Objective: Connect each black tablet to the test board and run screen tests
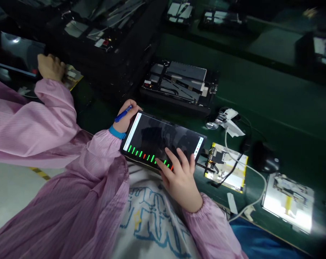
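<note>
A tablet screen lies tilted in front of my body, lit, with green and red bars along its lower edge and pale strips at both ends. My left hand is closed at its upper left corner. A blue pen lies across that hand, tucked among the fingers, and a blue band circles the wrist. My right hand has its fingers spread over the lower right of the screen, with fingertips at the glass. A dark cable joins the screen's right side to a circuit board assembly with yellow edges.
Beyond the screen, an opened device rests on black foam. A tall black stack stands left of it. White cable, a silver device part and a taped metal piece lie rightward. A co-worker's hand is at far left.
</note>
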The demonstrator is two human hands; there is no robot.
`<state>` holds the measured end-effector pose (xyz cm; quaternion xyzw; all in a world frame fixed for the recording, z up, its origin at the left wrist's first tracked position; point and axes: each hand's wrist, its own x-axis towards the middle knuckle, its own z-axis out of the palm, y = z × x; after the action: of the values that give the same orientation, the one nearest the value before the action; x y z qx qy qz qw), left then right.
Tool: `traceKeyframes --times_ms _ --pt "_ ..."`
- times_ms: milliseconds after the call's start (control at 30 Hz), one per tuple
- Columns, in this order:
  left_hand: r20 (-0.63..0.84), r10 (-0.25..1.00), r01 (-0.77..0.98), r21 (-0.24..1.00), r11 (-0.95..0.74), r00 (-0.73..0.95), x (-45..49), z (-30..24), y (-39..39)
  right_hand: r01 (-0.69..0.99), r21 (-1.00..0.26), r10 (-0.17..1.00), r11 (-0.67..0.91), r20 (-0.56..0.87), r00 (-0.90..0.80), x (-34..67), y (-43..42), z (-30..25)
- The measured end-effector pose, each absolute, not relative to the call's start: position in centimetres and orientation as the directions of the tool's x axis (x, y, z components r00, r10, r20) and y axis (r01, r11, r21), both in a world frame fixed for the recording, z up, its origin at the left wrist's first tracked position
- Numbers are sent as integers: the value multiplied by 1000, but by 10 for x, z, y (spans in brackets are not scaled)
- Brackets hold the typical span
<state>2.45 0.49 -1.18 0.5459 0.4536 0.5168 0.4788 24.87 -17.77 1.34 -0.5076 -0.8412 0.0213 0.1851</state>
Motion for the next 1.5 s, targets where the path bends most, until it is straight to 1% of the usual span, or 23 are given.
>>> traceKeyframes --times_ms 67,133,200,267,300,367,400,467,500,533,567,667,733,767,867,967,1033,1100,1167,1200,1267,1400,1500 --pt "91 993 -66 994 -86 70 24 -11 5 835 -252 859 489 305 -411 251 -175 18" --pt "65 995 -125 991 -55 77 24 -10 6 842 -302 867 446 379 -323 265 -169 22" --pt "59 996 -151 987 -48 70 24 -8 7 883 -360 882 301 457 -115 292 -159 24" --pt "48 997 -170 985 -37 59 24 -6 8 918 -394 878 47 455 150 328 -148 23" --pt "40 998 -177 984 -30 52 24 -5 8 918 -387 879 -83 406 250 347 -143 22" --pt "24 999 -182 983 -16 40 24 -4 9 900 -331 887 -283 268 377 381 -136 21" --pt "16 999 -184 983 -9 36 24 -3 9 893 -283 893 -349 187 408 395 -134 21" --pt "7 999 -189 982 -1 31 24 -1 10 887 -195 903 -419 17 430 412 -137 22" --pt "8 1000 -190 982 -3 26 25 -1 11 888 -179 906 -423 -58 420 416 -141 23" --pt "10 1000 -188 982 -6 20 25 0 11 891 -201 913 -407 -126 389 417 -147 24" --pt "12 1000 -185 983 -11 9 26 1 11 891 -262 926 -370 -185 330 416 -154 24" --pt "13 1000 -174 985 -16 -18 29 5 12 819 -533 954 -211 -296 53 406 -177 20" --pt "2 1000 -173 985 -7 -27 30 7 14 767 -617 947 -173 -318 -42 400 -187 13" --pt "-3 1000 -173 985 -2 -27 31 7 14 760 -625 947 -179 -319 -39 400 -190 9" --pt "-7 999 -166 986 2 -31 32 9 16 746 -627 957 -224 -285 48 403 -193 3" --pt "9 1000 -158 987 -14 -28 33 11 16 646 -714 963 -269 -202 178 408 -191 9" --pt "30 999 -157 987 -33 -25 33 12 16 503 -819 952 -277 -163 258 408 -188 17" --pt "50 998 -155 986 -54 -30 34 13 16 302 -921 940 -247 -152 305 405 -180 23" --pt "60 998 -147 987 -64 -36 34 13 16 122 -971 928 -203 -151 342 400 -171 24" --pt "63 997 -141 988 -68 -37 34 13 17 67 -980 921 -187 -151 360 397 -166 23" --pt "64 997 -131 989 -68 -35 33 13 17 21 -984 915 -175 -155 373 393 -157 20" --pt "50 998 -114 992 -56 -50 34 13 18 -10 -986 942 -169 -165 291 385 -147 17" --pt "62 997 -87 994 -66 -47 36 16 17 31 -988 963 -148 -137 231 379 -143 20"
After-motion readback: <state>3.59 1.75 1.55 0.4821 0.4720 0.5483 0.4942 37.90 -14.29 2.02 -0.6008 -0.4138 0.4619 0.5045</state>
